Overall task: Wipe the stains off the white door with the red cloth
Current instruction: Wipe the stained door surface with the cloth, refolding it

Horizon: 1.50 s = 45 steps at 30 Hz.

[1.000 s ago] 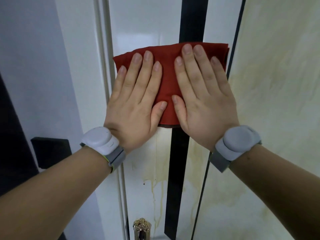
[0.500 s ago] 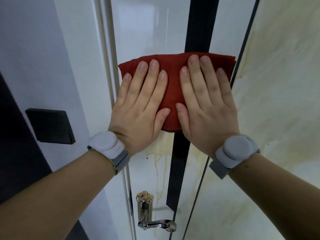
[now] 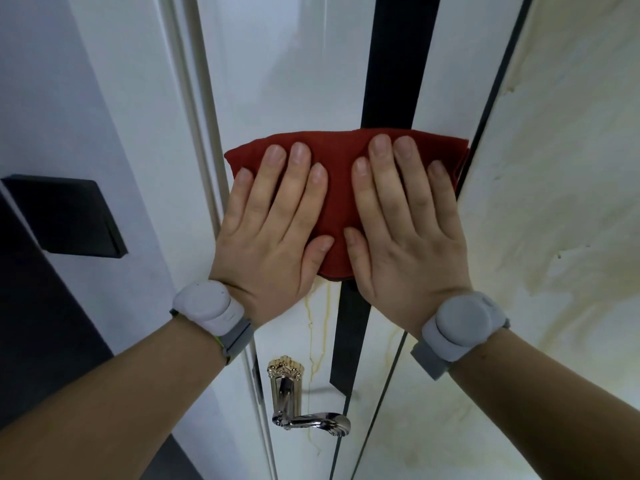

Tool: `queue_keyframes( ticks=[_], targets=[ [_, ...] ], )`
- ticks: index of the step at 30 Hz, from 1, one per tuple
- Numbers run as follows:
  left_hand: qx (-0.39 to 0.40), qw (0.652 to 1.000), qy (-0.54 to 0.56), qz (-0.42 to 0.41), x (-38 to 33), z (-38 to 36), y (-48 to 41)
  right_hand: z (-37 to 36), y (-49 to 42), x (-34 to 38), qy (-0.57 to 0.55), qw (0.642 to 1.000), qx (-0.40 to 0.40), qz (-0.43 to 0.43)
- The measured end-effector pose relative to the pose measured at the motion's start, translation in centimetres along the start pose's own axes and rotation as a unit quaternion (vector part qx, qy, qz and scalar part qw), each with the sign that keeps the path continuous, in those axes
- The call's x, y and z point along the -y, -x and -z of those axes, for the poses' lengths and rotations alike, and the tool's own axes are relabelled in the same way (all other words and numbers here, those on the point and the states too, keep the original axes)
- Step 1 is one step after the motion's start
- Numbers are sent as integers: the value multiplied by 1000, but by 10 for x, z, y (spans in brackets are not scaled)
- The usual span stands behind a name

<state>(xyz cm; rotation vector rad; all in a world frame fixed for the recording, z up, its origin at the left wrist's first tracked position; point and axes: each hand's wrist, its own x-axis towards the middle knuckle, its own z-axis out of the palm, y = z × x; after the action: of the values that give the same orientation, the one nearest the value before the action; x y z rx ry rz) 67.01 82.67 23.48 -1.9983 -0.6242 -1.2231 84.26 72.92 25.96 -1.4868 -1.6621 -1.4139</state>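
A folded red cloth (image 3: pixel 337 174) lies flat against the white door (image 3: pixel 287 81), across its black vertical stripe (image 3: pixel 394 64). My left hand (image 3: pixel 270 233) presses on the cloth's left half with straight fingers. Beside it, my right hand (image 3: pixel 405 233) presses on the right half the same way, thumbs almost meeting. Yellowish drip stains (image 3: pixel 310 327) run down the door just below the cloth. Broader yellow stains (image 3: pixel 561 271) spread over the panel to the right.
A metal lever handle (image 3: pixel 304 419) with a gold plate sits low on the door, under my hands. A black square plate (image 3: pixel 65 216) is mounted on the white wall at the left. The door frame (image 3: pixel 194 116) runs vertically beside my left hand.
Both hands have slid the cloth down the door. The top of the drip stains that showed below the cloth is now covered, and the handle has come fully into view.
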Motion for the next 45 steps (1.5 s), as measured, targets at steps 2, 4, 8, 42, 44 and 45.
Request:
queue_keyframes(
  ticks=[2,4,8,42,44,45],
  targets=[
    [8,1000,0,3,-1,-1,5,-2,5,3,-3,1000,2,-2],
    [13,1000,-1,2,-2,1,6,-1,5,3,-7,1000,-2,-2],
    [33,999,18,-5,0,8,6,1,7,0,-25,1000,12,7],
    [-14,1000,-8,10,14,17,-47,14,-40,-21,15,1000,-12,9],
    [-11,1000,-10,9,9,10,-33,8,-27,-14,11,1000,-8,6],
    [-10,1000,-10,12,7,7,-25,6,-20,-11,6,1000,-7,3]
  ],
)
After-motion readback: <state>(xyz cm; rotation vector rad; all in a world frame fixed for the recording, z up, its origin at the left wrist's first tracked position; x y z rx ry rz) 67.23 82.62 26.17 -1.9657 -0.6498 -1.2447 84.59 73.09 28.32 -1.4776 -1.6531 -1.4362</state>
